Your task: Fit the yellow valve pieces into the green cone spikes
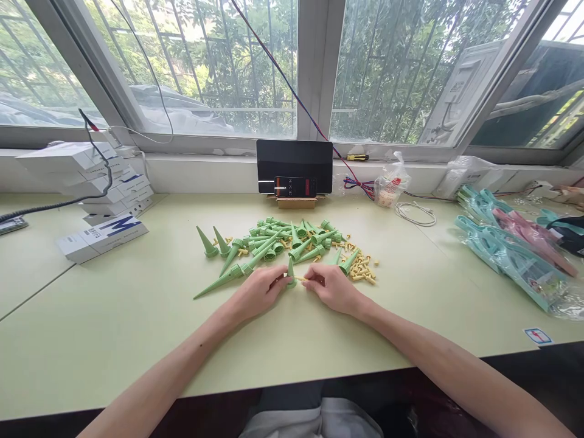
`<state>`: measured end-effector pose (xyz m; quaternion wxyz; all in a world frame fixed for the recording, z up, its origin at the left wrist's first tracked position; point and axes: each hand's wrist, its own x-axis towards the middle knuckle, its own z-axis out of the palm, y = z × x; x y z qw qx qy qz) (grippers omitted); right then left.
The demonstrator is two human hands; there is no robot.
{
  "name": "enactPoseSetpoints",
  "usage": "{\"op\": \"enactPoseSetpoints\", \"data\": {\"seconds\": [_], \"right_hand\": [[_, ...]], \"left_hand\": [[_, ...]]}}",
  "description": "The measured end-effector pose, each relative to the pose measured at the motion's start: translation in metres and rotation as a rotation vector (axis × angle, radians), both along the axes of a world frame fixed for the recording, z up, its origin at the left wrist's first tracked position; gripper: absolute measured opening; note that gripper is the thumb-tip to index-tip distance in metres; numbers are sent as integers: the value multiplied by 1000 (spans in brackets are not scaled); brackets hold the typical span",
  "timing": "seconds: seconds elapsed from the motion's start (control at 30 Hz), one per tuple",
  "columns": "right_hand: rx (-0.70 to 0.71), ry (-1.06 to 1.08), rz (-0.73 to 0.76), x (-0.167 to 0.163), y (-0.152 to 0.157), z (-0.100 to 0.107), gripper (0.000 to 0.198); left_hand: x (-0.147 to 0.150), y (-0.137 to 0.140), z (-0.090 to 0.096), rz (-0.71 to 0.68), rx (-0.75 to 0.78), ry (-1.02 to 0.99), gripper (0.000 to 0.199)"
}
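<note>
My left hand (265,287) is closed round the side of a green plastic cone (291,274), which stands point up just above or on the table. In the fingertips of my right hand (332,287) is a thin yellow peg (301,278), its end pointing at the cone's lower side; whether they touch I cannot tell. Beyond my hands lies a heap of green cones (274,243). Small yellow pegs (362,267) are scattered by my right hand. Left of the heap two green cones (207,243) stand upright, and a long green spike (219,283) lies near my left wrist.
A phone (295,187) leans on a black tablet (295,158) by the window. White boxes (104,237) are stacked at the left. On the right are teal and pink plastic items (511,249), a coiled white cable (415,213) and a plastic bag (391,185).
</note>
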<state>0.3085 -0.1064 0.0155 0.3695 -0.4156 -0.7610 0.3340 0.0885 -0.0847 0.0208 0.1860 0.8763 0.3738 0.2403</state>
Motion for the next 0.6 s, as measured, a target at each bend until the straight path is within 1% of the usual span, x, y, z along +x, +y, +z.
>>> {"op": "enactPoseSetpoints", "data": {"seconds": [0.33, 0.6], "right_hand": [[-9, -9, 7, 0, 0, 1, 16], [10, -61, 17, 1, 0, 1, 19]], "left_hand": [[-3, 1, -1, -25, 44, 7, 31], [-3, 1, -3, -36, 65, 22, 31]]}}
